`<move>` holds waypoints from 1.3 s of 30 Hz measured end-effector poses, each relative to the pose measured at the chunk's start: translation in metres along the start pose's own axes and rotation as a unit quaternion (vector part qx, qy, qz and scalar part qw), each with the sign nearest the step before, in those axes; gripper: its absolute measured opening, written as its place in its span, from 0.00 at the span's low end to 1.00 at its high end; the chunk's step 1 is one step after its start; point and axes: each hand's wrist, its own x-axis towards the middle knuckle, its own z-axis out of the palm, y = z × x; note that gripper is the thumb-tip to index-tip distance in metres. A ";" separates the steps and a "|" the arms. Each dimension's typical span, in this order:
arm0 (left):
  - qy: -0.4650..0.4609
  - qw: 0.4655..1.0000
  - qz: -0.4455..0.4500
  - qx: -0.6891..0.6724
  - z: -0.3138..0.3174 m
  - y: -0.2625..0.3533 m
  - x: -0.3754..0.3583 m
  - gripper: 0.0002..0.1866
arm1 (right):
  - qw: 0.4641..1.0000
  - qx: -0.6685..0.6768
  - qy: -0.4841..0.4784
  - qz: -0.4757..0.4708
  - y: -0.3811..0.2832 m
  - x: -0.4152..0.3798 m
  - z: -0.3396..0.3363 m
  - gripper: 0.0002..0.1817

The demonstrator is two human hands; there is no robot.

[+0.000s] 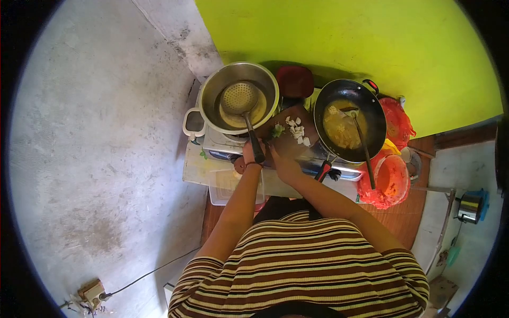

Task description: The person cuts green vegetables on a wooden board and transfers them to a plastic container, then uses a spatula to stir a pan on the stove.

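Observation:
A dark brown board (286,120) lies between two pans, bearing white chopped pieces (298,131) and a green bit (277,130). My left hand (252,153) is at the board's lower left, partly hidden under the black handle of a perforated skimmer (240,97). The skimmer rests in a large metal pot (208,100). Against the board's near edge is my right hand (284,165), its fingers hidden or blurred. What either hand grips cannot be made out. Right of the board, a black wok (377,120) holds yellowish food in liquid and a spatula (362,139).
The stove (217,144) is under the pots. A clear plastic container (217,192) lies at the near left edge. Red bags and tubs (391,177) stand on the right, a dark red bowl (295,81) behind. A grey wall (106,132) bounds the left.

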 end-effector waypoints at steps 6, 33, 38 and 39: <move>0.005 0.985 -0.010 -0.170 0.004 0.000 -0.002 0.07 | 1.000 0.022 0.012 0.008 0.004 0.011 0.006 0.40; -0.200 0.896 -0.168 0.359 -0.089 -0.052 -0.142 0.11 | 0.923 0.123 -0.360 -0.058 -0.095 -0.039 -0.070 0.45; -0.201 0.908 -0.221 0.294 -0.108 -0.044 -0.135 0.11 | 0.929 0.098 -0.347 -0.079 -0.091 -0.041 -0.058 0.47; -0.193 0.912 -0.257 0.255 -0.111 -0.044 -0.133 0.11 | 0.933 0.107 -0.336 -0.075 -0.090 -0.042 -0.055 0.45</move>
